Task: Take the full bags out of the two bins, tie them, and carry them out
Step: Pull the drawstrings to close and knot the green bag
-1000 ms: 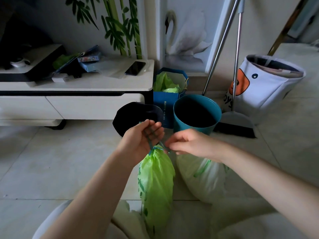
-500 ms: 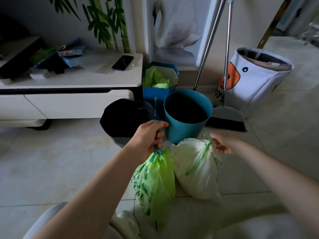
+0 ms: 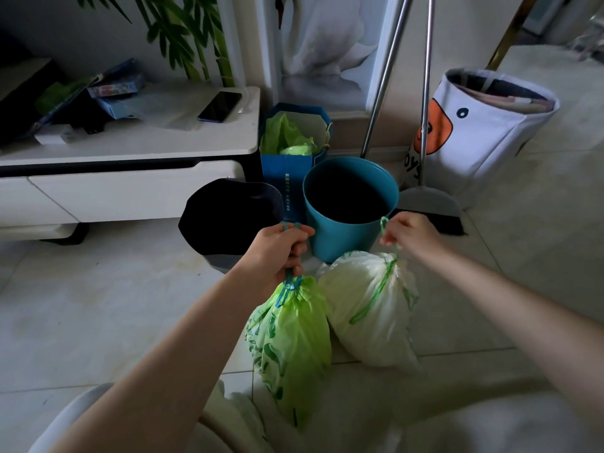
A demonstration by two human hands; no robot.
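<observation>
A full green bag [image 3: 294, 341] with a blue drawstring hangs cinched from my left hand [image 3: 277, 250], which is closed around the drawstring loop. Beside it on the right a full white bag [image 3: 369, 308] with a green drawstring rests low near the floor. My right hand [image 3: 408, 233] pinches its drawstring loop above the gathered neck. Behind the hands stand two bins without bags: a black bin [image 3: 228, 220] on the left and a teal bin [image 3: 349, 204] on the right.
A white low cabinet [image 3: 130, 178] with a phone [image 3: 219, 106] and clutter stands at left. A blue paper bag [image 3: 287, 165] holding green bags sits behind the bins. A broom and dustpan [image 3: 428, 201] lean on the wall beside a white duck-print basket [image 3: 483, 132]. Tiled floor spreads left and right.
My right hand left the green bag's drawstring, reached to the white bag and took its drawstring. The left hand kept the green bag, which now hangs higher.
</observation>
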